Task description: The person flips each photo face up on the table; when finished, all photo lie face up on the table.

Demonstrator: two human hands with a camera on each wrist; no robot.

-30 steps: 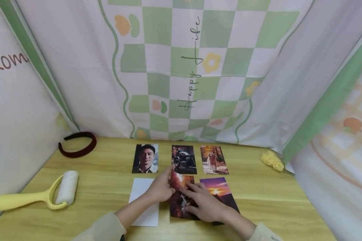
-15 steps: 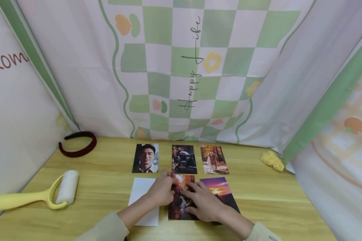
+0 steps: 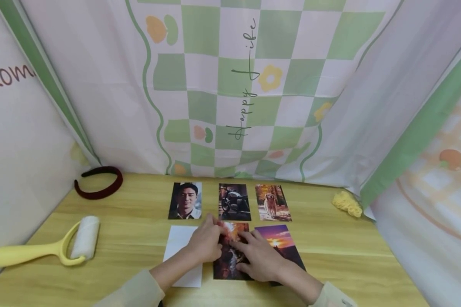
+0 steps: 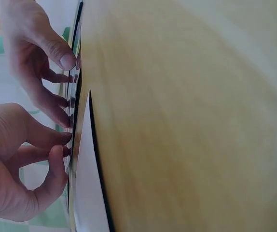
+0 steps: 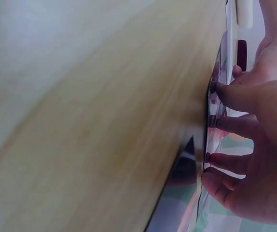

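A photo card with an autumn stream scene [image 3: 224, 262] lies in the middle of the front row. My left hand [image 3: 204, 243] pinches its upper left corner, where a reddish patch shows at the fingertips. In the left wrist view, the left thumb and forefinger [image 4: 61, 140] meet at the card's edge. With fingers spread, my right hand [image 3: 262, 259] presses the card flat, its fingertips [image 5: 215, 88] down on the surface. The right hand and wrist partly cover a sunset photo card [image 3: 279, 238]. Under the left wrist is a blank white card [image 3: 176, 241].
Behind them stand a row of photo cards: a portrait [image 3: 185, 201], a motorcycle [image 3: 234, 202] and a dog [image 3: 272, 202]. A yellow-handled lint roller [image 3: 42, 250] and dark red headband [image 3: 100, 195] lie left. A yellow crumpled bundle [image 3: 347, 204] sits at the right.
The autumn card's raised upper left corner has come down, and the card has shifted slightly left at its near edge. My left hand stays at that corner; the right hand has hardly moved.
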